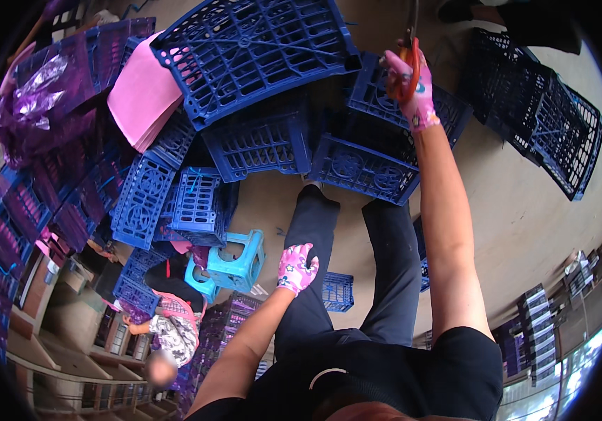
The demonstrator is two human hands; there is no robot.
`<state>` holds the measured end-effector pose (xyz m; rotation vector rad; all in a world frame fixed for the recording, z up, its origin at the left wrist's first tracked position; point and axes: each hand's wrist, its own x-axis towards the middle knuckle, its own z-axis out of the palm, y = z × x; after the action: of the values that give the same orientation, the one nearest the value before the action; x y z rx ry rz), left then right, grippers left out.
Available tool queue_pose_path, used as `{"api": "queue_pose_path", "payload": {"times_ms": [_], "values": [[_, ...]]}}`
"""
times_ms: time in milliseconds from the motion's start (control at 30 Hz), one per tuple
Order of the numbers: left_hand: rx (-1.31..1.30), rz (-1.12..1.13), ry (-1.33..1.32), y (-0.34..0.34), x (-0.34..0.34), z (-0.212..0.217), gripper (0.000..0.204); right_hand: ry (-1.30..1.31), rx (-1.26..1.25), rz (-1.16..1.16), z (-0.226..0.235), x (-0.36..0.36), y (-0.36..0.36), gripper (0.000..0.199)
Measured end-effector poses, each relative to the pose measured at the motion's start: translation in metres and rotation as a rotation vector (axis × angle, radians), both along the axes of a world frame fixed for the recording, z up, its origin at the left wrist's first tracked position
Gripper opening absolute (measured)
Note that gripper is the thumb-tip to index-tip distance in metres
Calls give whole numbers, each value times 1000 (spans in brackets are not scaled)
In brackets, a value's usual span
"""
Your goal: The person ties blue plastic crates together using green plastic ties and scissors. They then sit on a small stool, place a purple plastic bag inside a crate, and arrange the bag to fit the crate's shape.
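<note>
My right hand point(421, 107), in a pink patterned glove, is stretched far forward and closed on a pair of scissors point(414, 70) with orange-red handles. Their dark blades point away from me, and how far apart they are I cannot tell. Just below that hand stands a blue plastic crate point(365, 170). My left hand point(296, 267), gloved in the same pink pattern, rests on my left leg with nothing visible in it. Ahead, a large blue crate point(255, 52) lies tilted on top of other blue crates point(259, 146). A stack of pink sheets point(145, 98) sticks out beside it.
Dark crates point(536, 112) lie on the floor at the right. Light blue stools point(239, 261) stand left of my legs, near another person point(174, 337) in a patterned top. Purple-wrapped crates point(48, 105) are piled along the left. A small blue crate point(338, 292) sits between my legs.
</note>
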<state>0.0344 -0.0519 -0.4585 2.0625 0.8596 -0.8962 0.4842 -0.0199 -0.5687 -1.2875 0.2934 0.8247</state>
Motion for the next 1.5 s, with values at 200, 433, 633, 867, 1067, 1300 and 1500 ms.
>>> {"api": "queue_pose_path", "payload": {"times_ms": [200, 433, 633, 867, 1067, 1300, 1500], "values": [[-14, 69, 23, 2, -7, 3, 39, -353, 57, 198, 41, -140, 40, 58], [-47, 138, 36, 5, -24, 4, 39, -1441, -442, 825, 11, -153, 108, 61], [-66, 209, 16, 6, -38, -1, 38, -1403, -451, 834, 15, -86, 84, 64], [-86, 285, -1, 13, -45, 6, 38, -1315, -417, 905, 47, -17, 58, 55], [-112, 360, 1, 18, -48, 10, 37, -140, -149, 844, 147, -171, 93, 51], [-80, 470, -44, 21, -58, 9, 36, 539, -375, 712, 102, -285, 189, 39], [-91, 559, -83, 18, -65, 4, 37, 457, -683, 723, 22, -268, 257, 54]]}}
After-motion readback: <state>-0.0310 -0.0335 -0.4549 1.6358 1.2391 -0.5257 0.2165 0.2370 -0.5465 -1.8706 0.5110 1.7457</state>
